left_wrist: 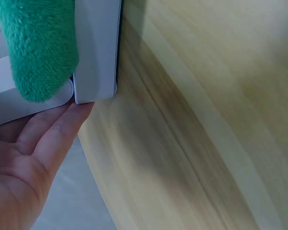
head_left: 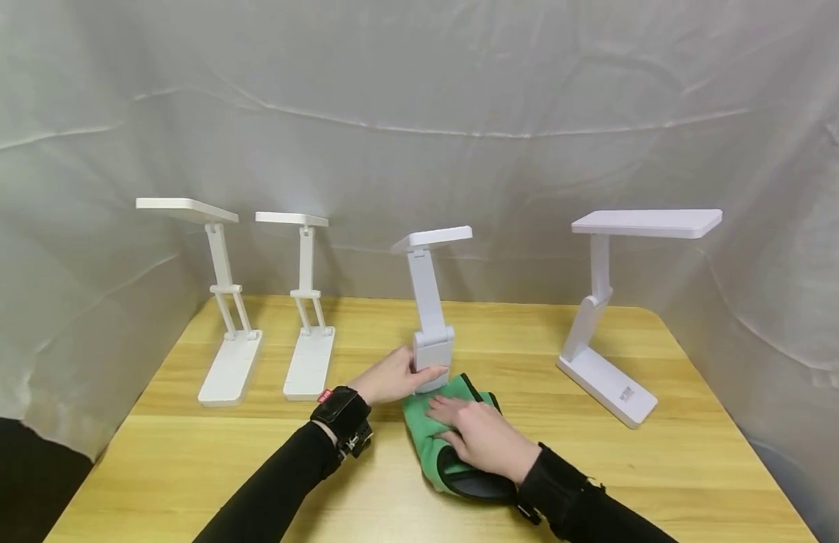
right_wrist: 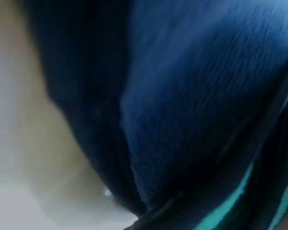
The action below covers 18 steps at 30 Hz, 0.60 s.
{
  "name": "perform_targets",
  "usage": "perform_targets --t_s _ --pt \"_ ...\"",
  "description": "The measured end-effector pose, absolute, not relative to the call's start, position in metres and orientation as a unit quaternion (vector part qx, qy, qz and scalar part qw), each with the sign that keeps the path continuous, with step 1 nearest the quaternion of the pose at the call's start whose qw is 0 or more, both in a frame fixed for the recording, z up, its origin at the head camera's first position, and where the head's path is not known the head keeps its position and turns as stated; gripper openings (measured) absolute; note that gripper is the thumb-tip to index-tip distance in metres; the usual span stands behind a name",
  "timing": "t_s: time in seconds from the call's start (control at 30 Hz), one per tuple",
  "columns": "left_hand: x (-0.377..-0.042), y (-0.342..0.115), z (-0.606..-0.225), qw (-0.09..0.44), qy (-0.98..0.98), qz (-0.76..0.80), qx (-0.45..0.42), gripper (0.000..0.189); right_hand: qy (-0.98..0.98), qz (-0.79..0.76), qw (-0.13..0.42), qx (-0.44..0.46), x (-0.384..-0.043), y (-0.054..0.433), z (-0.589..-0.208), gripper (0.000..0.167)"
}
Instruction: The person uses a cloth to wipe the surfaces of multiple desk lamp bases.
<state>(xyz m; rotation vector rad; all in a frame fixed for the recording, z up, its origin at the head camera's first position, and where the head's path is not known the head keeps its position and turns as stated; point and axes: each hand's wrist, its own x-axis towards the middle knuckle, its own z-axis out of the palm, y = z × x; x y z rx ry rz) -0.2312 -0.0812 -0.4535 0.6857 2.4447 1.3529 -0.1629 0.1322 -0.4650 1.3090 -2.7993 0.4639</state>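
lamp (head_left: 429, 298) pinched inside left grip (head_left: 391, 375); green cloth (head_left: 425, 446) beneath the spread right grip (head_left: 489, 437).

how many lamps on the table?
4: far-left lamp, mid-left lamp, centre lamp held by the left hand, and right lamp.

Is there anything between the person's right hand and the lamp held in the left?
Yes: the green cloth lies beneath the right hand, lapping onto the lower part of the lamp. The left hand grips that lamp low down, from the side. Nothing else visible stands between.
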Motion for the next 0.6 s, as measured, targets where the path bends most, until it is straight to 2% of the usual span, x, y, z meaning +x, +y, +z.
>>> perform_targets --t_s 0.3,0.6 --pt "-0.234 -0.080 -0.457 0.138 0.853 0.451 0.223 0.044 -0.873 0.160 -0.022 0.460 -0.120 0.149 -0.466 0.040" --pt "-0.232 -0.080 -0.454 0.137 0.844 0.464 0.231 0.037 -0.897 0.168 0.010 0.408 -0.168 0.125 -0.467 0.036"
